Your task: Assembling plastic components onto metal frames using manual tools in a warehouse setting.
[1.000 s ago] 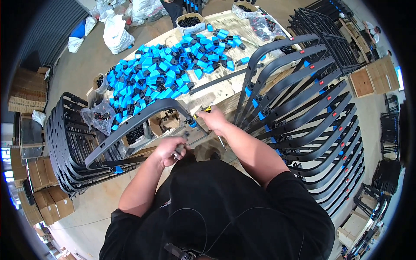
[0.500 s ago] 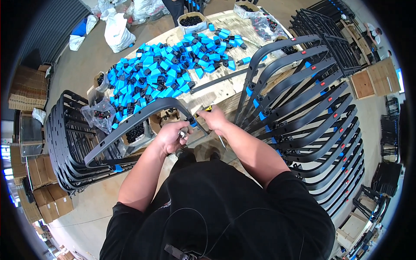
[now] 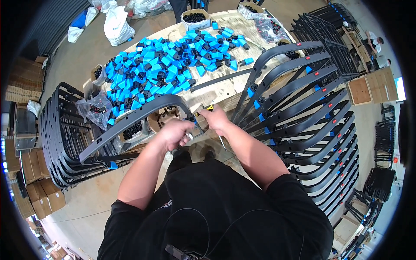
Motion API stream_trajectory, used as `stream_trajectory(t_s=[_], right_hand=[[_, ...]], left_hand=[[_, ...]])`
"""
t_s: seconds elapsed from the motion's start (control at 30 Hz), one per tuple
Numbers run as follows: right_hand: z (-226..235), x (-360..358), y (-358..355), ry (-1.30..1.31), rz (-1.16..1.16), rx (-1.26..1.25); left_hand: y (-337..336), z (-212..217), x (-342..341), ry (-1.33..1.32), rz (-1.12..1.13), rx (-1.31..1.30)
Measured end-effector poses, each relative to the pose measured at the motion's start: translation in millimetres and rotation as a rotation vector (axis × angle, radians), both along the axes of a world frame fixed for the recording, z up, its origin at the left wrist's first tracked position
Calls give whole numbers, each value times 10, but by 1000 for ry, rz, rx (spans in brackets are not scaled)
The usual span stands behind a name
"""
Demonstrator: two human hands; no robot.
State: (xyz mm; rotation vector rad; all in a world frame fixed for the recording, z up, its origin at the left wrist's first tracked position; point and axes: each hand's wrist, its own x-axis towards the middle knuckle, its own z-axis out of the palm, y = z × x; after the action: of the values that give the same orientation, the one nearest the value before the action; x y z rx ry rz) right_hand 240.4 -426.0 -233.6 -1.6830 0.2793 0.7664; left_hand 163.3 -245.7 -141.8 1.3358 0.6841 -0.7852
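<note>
My left hand is closed, with a small shiny metal piece showing at its fingers; its exact kind is hidden. Just beyond it, the end of a curved black tubular frame carries a blue fitting, and my fingers are close beside that end. In my closed right hand is a screwdriver. Its yellow-and-black handle shows at my fingertips, and a thin metal shaft points down toward me below the hand.
Blue-and-black plastic caps lie heaped on the wooden table. Boxes of small black parts stand around it. Stacked black frames rise at left and right. A black bar lies along the table's near edge.
My left hand has turned slightly, and the metal piece shows less. My right hand stays nearly where it was with the screwdriver. The whole view has shifted a little.
</note>
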Motion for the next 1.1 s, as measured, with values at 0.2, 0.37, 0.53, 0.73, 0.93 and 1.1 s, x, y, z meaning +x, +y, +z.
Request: stream_trajectory(t_s=[0.2, 0.37, 0.53, 0.73, 0.93, 1.1], right_hand=[[-106, 11, 1, -38, 16, -15], [-36, 13, 0, -2, 8, -27], [11, -7, 37, 7, 25, 40], [52, -28, -10, 46, -38, 37], [103, -11, -9, -16, 13, -37], [56, -1, 65, -79, 42, -28]], left_hand=[[-321, -69, -349, -300, -222, 331], [65, -176, -23, -63, 130, -112], [-310, -835, -477, -460, -269, 495], [-368, -763, -292, -252, -309, 536], [-177, -439, -228, -84, 210, -458], [-283, -1023, -348, -270, -306, 285]])
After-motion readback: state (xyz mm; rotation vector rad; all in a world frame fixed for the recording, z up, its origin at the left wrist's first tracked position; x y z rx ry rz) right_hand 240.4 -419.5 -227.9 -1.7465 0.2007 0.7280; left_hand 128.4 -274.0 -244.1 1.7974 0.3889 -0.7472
